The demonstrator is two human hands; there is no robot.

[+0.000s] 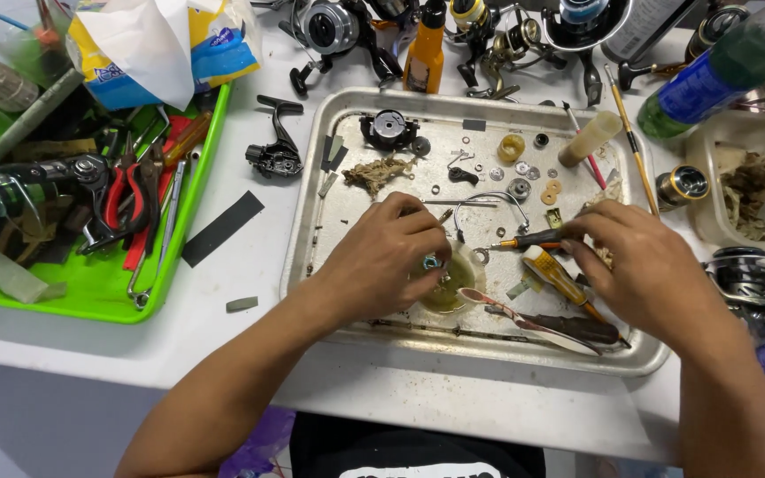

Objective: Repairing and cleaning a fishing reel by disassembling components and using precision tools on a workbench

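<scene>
My left hand [382,261] is curled over a small metal part [431,262], pinching it above a little dish of yellowish grease [453,288] on the metal tray [329,133]. My right hand [639,265] grips a small screwdriver [529,240] with a black and orange handle, its tip pointing left toward the part. A curved wire bail [489,202] and several washers and screws lie just beyond my fingers. A brush [533,326] and another orange-handled tool [555,279] rest under my right hand.
A green tray [90,292] of pliers and tools sits at the left. A black reel body [274,155] lies beside the metal tray. Reels, an orange bottle [425,53] and a green bottle [710,80] crowd the far edge. A plastic tub [754,177] holds debris.
</scene>
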